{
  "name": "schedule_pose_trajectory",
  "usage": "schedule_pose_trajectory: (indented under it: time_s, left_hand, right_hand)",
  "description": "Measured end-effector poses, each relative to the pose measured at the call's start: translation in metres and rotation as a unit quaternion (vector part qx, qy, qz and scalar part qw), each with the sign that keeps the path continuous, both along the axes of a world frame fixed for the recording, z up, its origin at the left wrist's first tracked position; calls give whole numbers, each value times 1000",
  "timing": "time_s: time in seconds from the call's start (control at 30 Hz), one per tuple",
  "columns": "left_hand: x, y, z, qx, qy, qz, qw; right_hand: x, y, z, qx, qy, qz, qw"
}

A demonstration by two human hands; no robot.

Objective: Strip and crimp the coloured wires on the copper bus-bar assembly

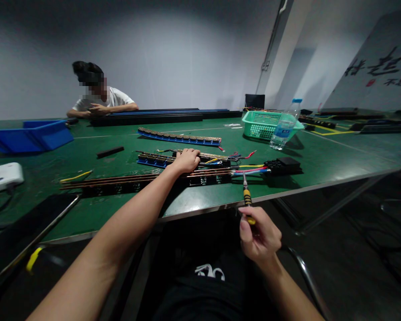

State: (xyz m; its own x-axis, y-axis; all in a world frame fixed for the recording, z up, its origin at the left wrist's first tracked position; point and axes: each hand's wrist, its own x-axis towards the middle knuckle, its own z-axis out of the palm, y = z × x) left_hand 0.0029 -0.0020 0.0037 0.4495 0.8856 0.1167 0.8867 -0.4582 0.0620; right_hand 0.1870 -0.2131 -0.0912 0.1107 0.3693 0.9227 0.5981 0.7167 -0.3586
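Observation:
A long black strip with copper bars lies along the near side of the green table. My left hand is closed over its middle, the fingertips partly hidden. At the strip's right end, yellow, red and blue wires run into a black connector block. My right hand grips a screwdriver with a yellow and black handle, its tip up at the wires beside the strip's end. Just behind my left hand lie shorter blue strips with metal bars and loose wire ends.
Another blue strip lies farther back. A green basket and a water bottle stand at the right. At the left are a blue bin, a white device and a dark flat panel. A person sits across the table.

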Motion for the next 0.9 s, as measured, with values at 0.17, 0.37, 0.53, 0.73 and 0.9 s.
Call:
schedule_pose_trajectory:
  time_s: [0.17,0.37,0.53,0.73,0.9]
  left_hand:
    - [0,1,0,-5,-5,1,1000]
    - [0,2,1,-11,-1,4,1000]
    - [1,-1,3,-10,-1,3,1000]
    - [2,-2,3,-7,4,2,1000]
    - [1,1,1,-5,-1,-1,1000]
  right_hand:
    - [-16,-6,15,26,-1,50,998]
    - [-39,31,27,-36,170,95,980]
    - [-54,55,34,-106,262,105,954]
    - [-57,66,62,-140,255,72,954]
    - [-54,75,83,-167,162,54,971]
